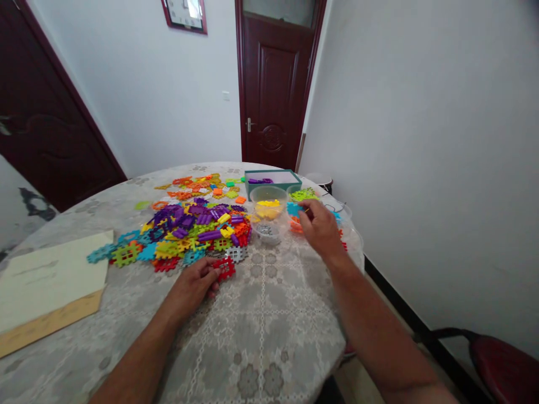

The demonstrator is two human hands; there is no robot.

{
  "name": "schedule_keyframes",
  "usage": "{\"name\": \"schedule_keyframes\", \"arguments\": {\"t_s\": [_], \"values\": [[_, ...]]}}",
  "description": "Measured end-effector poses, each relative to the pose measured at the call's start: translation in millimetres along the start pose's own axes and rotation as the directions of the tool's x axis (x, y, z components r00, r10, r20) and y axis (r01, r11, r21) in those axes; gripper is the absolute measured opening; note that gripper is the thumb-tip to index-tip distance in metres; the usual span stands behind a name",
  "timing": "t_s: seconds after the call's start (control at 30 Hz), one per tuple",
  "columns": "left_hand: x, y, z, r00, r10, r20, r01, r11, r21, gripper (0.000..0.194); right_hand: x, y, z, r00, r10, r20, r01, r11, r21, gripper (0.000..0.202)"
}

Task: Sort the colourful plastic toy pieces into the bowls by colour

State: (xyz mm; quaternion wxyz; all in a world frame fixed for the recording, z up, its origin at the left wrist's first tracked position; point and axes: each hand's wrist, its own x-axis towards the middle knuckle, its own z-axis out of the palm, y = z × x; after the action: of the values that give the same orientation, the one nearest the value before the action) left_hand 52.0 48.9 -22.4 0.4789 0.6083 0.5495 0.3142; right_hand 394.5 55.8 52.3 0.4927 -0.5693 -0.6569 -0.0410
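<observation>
One red piece point(226, 269) juts rightward from the pinching left hand point(197, 282); whether the right hand point(322, 229) pinches is unclear.

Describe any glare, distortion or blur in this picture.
Head view: white glare on the wall clock; head view: the left door slants, probably wide-angle distortion; head view: small pieces in the grey-filled bowl look too soft to separate.

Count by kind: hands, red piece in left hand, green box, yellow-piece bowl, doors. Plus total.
Left hand plus right hand: 2
Red piece: 1
Green box: 1
Yellow-piece bowl: 1
Far door plus left-side door: 2
Total: 7
</observation>
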Motion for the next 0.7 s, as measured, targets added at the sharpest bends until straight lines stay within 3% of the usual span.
{"name": "schedule_keyframes", "arguments": {"t_s": [0.1,0.2,0.3,0.4,0.53,0.63,0.7], "values": [[-0.6,1.2,-0.4,1.000,0.002,0.009,-0.002,1.000,0.001,0.048,32.0,39.0,-32.1,0.999,-0.033,-0.039,0.021,0.961,-0.274,0.024],[-1.0,3.3,-0.2,1.000,0.003,0.013,-0.003,1.000,0.000,0.047,52.2,80.0,-45.7,0.998,0.063,-0.022,-0.066,0.876,-0.478,0.027],[-1.5,5.0,-0.2,1.000,0.009,0.028,-0.009,1.000,0.006,0.046,60.0,109.3,-48.2,0.972,0.232,0.044,-0.172,0.822,-0.543,0.029],[-1.8,5.9,-0.5,0.999,0.016,0.042,-0.017,1.000,0.009,0.045,60.9,123.2,-50.7,0.947,0.310,0.079,-0.225,0.821,-0.525,0.030],[-1.3,4.7,-1.1,0.999,0.014,0.037,-0.014,1.000,-0.001,0.045,51.7,112.1,-58.2,0.957,0.290,0.000,-0.254,0.840,-0.480,0.035],[-1.2,3.9,-2.4,0.997,0.047,0.063,-0.049,0.999,0.020,0.047,26.7,74.4,-52.9,0.977,0.212,-0.040,-0.214,0.934,-0.285,0.031],[-1.6,4.3,-3.1,0.994,0.075,0.081,-0.079,0.995,0.052,0.047,0.7,38.7,-37.9,0.987,0.158,0.041,-0.153,0.982,-0.109,0.027]]}}
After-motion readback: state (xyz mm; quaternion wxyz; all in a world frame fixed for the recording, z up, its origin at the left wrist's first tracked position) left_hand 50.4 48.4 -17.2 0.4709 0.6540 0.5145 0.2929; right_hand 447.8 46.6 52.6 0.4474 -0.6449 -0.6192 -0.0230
